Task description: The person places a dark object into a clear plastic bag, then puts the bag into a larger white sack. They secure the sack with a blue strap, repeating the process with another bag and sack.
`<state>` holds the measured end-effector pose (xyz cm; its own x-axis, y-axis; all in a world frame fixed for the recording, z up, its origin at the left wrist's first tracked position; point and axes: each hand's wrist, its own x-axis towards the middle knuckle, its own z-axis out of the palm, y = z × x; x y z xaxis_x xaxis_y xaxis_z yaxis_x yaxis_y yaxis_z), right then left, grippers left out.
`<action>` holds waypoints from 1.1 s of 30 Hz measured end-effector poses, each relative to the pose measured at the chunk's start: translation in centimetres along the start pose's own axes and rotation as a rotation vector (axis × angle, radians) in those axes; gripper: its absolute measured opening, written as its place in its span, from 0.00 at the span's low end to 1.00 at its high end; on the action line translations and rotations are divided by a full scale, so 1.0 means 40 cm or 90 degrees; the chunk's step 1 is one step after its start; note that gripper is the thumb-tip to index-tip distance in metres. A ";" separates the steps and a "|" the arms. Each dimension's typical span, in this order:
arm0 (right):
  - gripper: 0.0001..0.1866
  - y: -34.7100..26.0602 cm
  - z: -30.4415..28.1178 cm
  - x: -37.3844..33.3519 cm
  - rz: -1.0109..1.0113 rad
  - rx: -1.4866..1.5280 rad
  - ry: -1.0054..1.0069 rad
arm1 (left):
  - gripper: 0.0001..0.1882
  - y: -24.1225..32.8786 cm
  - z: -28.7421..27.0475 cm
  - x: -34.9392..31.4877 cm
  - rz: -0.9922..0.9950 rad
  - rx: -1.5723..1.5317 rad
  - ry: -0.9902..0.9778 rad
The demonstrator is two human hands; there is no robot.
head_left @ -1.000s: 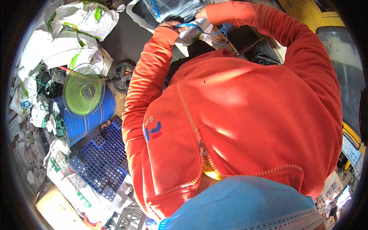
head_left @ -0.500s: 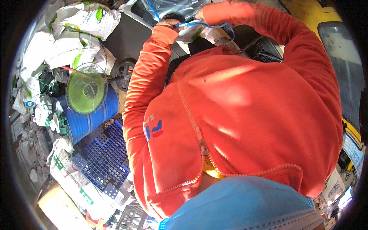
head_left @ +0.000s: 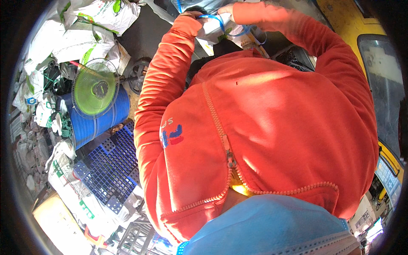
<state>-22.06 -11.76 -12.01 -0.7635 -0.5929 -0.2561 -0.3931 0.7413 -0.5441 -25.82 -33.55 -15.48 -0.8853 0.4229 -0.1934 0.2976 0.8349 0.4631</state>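
Observation:
At the top edge of the head view, both of my hands are close together over a sack or bag wrapped in clear plastic (head_left: 204, 6). My left hand (head_left: 191, 14) is closed around a blue plastic strap (head_left: 222, 24), which curves in a loose loop toward the right. My right hand (head_left: 226, 9) is beside the strap with its fingers bent inward. What those fingers grip is hidden. More of the blue strap hangs in curls below my right wrist, in front of a white and green bag (head_left: 231, 32). Orange sleeves cover both arms.
To the left stand a green fan (head_left: 95, 89), a blue drum (head_left: 104, 119) and a blue plastic pallet (head_left: 112, 165). White sacks (head_left: 91, 32) are heaped at the upper left. A yellow machine with a dark window (head_left: 380, 72) stands on the right.
Both hands have shifted slightly up toward the top edge. The strap, earlier stretched fairly straight between them, now bends down in a loop. The surroundings have shifted a little in view.

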 end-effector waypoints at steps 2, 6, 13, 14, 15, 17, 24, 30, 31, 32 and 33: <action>0.13 0.000 -0.016 -0.017 -0.019 0.018 -0.005 | 0.25 -0.027 -0.012 -0.002 0.007 -0.080 0.040; 0.13 0.011 -0.028 -0.033 -0.060 0.014 -0.018 | 0.11 -0.122 -0.131 0.002 0.057 -0.388 0.077; 0.12 -0.041 -0.041 -0.047 0.005 0.100 0.000 | 0.18 -0.021 -0.106 -0.061 0.196 -0.292 -0.062; 0.12 -0.051 -0.040 -0.050 0.034 0.114 0.012 | 0.20 0.018 -0.081 -0.078 0.188 -0.252 -0.024; 0.13 -0.057 -0.040 -0.052 0.043 0.140 0.025 | 0.21 0.041 -0.071 -0.095 0.168 -0.255 -0.020; 0.14 -0.062 -0.039 -0.047 0.013 0.132 0.054 | 0.23 0.073 -0.058 -0.112 0.156 -0.224 0.012; 0.14 -0.075 -0.075 -0.020 -0.040 0.051 0.017 | 0.18 0.049 -0.051 -0.094 0.210 0.255 0.024; 0.15 -0.109 -0.110 -0.048 -0.105 0.123 0.035 | 0.18 0.092 -0.032 -0.038 0.024 0.340 0.001; 0.17 -0.106 -0.111 -0.042 -0.108 0.132 0.022 | 0.17 0.085 -0.026 -0.028 0.012 0.302 -0.017; 0.17 -0.101 -0.115 -0.031 -0.118 0.128 0.002 | 0.16 0.075 -0.021 -0.011 0.011 0.280 -0.032; 0.17 -0.098 -0.117 -0.018 -0.128 0.125 -0.019 | 0.15 0.062 -0.012 0.004 0.020 0.258 -0.029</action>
<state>-22.36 -12.76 -5.96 -0.6636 -0.7329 -0.1501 -0.4256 0.5349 -0.7299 -25.40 -31.57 -13.93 -0.8594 0.4583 -0.2267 0.4493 0.8885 0.0932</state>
